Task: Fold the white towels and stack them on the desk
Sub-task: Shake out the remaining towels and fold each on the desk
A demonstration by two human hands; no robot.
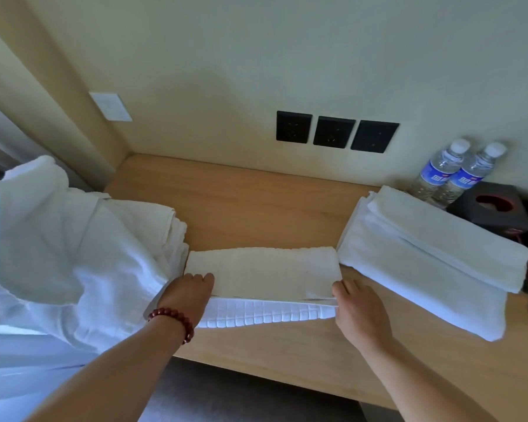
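- Waffle-weave white towel (261, 274) lies folded lengthwise at frame centre on the wooden desk (256, 208), long edges running left-right.
- Left hand (189, 292) grips the towel's left end at the fold, fingers curled over the top layer; red bead bracelet (173, 321) on that wrist.
- Right hand (358, 309) grips the right end, fingers curled at the folded edge.
- Towel spans between both hands, lower layer showing just below them.
- Stack of folded towels (433, 257) at right, touching the towel's right corner.
- Unfolded white pile (58, 254) at left.
- Two water bottles (451, 172), dark tissue box (491, 208) upper right; three black wall sockets (336, 132) above.
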